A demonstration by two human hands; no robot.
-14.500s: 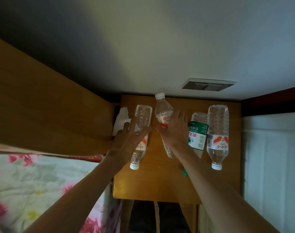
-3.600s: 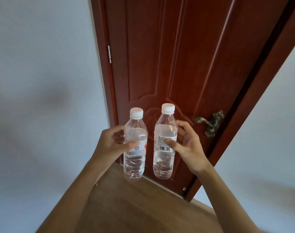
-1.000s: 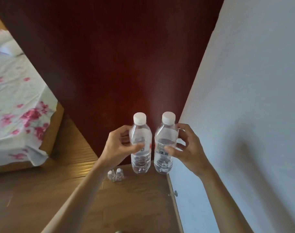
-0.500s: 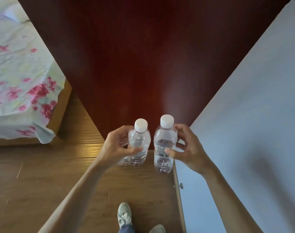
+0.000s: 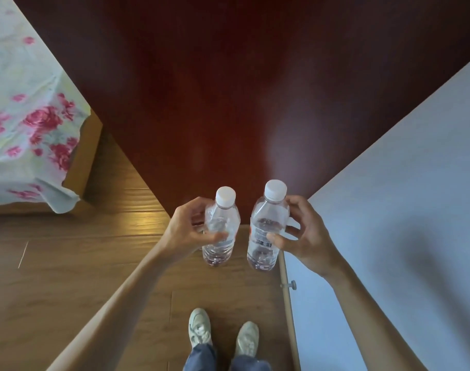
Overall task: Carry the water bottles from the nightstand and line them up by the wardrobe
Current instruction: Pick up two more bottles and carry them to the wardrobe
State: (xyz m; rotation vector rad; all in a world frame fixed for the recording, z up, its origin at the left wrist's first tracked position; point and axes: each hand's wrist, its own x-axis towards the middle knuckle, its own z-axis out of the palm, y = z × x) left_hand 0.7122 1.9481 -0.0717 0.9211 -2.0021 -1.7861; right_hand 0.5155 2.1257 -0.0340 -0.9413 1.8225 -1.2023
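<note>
Plastic and clear, the left bottle (image 5: 221,231) and the right bottle (image 5: 267,228) hang upright, side by side, just in front of the dark red wardrobe (image 5: 228,89), probably so they can go down standing in a row. The left hand (image 5: 184,231) curls its fingers round the first, and the right hand (image 5: 307,236) curls round the second. The right bottle's label shows a barcode, but no brand is readable.

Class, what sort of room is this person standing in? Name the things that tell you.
Most likely a bedroom: a bed with a pink-flowered white sheet stands on the wood-plank floor beside a dark red-brown wooden panel, probably a wardrobe.
</note>
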